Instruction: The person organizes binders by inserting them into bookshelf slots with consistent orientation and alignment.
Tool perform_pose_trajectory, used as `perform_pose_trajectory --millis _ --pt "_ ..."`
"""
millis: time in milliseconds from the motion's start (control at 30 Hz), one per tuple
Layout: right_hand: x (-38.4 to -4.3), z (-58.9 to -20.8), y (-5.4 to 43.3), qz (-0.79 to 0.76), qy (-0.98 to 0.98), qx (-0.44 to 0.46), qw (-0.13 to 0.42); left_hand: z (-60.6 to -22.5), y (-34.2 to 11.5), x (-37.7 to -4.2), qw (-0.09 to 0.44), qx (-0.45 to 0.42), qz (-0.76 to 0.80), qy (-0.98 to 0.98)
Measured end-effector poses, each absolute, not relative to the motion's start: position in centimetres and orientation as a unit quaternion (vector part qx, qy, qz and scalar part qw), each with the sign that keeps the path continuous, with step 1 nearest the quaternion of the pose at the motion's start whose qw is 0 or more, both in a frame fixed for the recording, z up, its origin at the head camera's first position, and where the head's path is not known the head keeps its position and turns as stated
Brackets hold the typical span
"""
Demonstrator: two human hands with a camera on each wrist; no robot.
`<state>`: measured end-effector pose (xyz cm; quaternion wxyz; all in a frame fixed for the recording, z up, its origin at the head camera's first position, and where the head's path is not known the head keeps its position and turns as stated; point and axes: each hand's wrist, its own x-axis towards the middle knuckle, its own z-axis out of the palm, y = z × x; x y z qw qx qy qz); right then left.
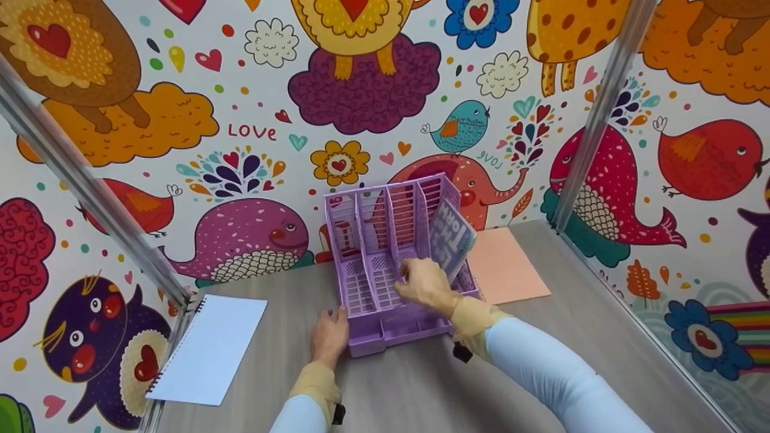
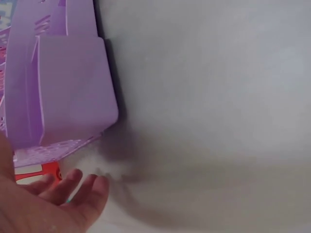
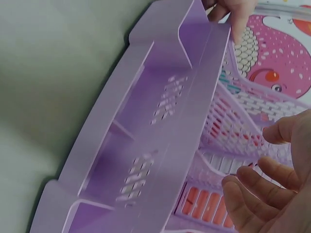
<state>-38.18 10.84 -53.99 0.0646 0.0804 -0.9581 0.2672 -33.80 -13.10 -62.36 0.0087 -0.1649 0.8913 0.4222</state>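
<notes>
A purple plastic desk file organizer (image 1: 394,322) with several upright compartments stands on the table near the back wall. A blue-grey book (image 1: 451,240) with white lettering stands, leaning, in its rightmost compartment. My right hand (image 1: 426,285) hovers over the middle compartments, left of the book; in the right wrist view its fingers (image 3: 262,194) are loosely bent and hold nothing. My left hand (image 1: 329,338) touches the organizer's left front corner. In the left wrist view its fingers (image 2: 92,191) are relaxed beside the organizer, while the thumb's tip is hidden.
A white spiral notebook (image 1: 210,349) lies on the table at the left. A peach-coloured notebook (image 1: 508,264) lies at the right, partly behind the organizer. Patterned panels with metal posts (image 1: 592,138) bound the table (image 1: 421,391) at the back and sides.
</notes>
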Motion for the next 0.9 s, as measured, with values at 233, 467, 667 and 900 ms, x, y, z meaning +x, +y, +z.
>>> perform_pose_trajectory --millis 233,467,667,900 --pt "-37.6 -54.0 9.7 0.275 -0.954 0.094 0.071 -62.8 -14.5 -33.4 -0.006 -0.163 0.413 0.896" --pt "-36.7 -54.2 8.2 0.283 -0.949 0.125 0.069 -63.5 -16.2 -32.5 -0.014 -0.175 0.400 0.900" --pt "-35.6 -54.7 6.2 0.292 -0.942 0.155 0.055 -63.9 -17.1 -32.1 -0.013 -0.176 0.396 0.901" --pt "-34.6 -54.9 3.8 0.315 -0.931 0.178 0.043 -64.1 -18.7 -31.6 -0.027 -0.162 0.374 0.913"
